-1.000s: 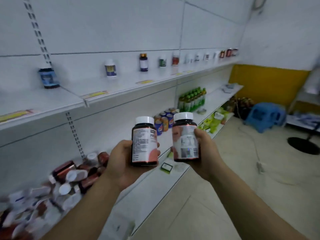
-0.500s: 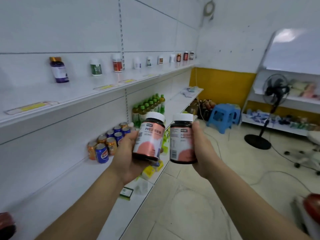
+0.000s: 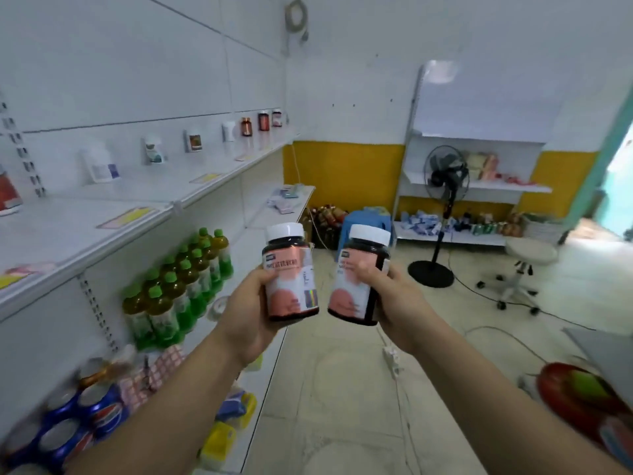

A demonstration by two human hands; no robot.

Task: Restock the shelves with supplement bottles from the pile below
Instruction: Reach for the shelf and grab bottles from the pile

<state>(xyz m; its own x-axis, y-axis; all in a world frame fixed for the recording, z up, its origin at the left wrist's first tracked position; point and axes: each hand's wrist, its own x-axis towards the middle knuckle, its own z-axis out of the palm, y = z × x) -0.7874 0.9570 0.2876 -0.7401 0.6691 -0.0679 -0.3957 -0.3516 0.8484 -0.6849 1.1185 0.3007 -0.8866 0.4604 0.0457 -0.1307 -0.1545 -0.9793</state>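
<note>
While both arms reach forward over the aisle floor [image 3: 329, 389], each hand grips one supplement bottle upright at chest height. The left hand [image 3: 251, 315] wraps around the back and lower half of the left bottle [image 3: 291, 279], a dark jar with a white cap and a pink label, thumb pressed on the label's near side. The right hand [image 3: 394, 296] clasps the right bottle [image 3: 358, 282] of the same kind, thumb laid across the label front, the jar tilted slightly with its base toward the other bottle. The two bottles sit just beside each other, bases close, not clearly touching.

To the left runs the upper shelf [image 3: 102, 234], white, with yellow price tags along its front edge and single supplement bottles [image 3: 262, 121] spaced along its back edge toward the far end. On the lower shelf [image 3: 260, 399] below stand green-capped drink bottles [image 3: 178, 286], and nearer the camera a blurred cluster of blue cans [image 3: 68, 426]. At the far wall a blue stool [image 3: 368, 224] sits by the shelf's end, a black standing fan [image 3: 445, 186] stands on the floor, and a white swivel stool [image 3: 524, 269] is to its right.
</note>
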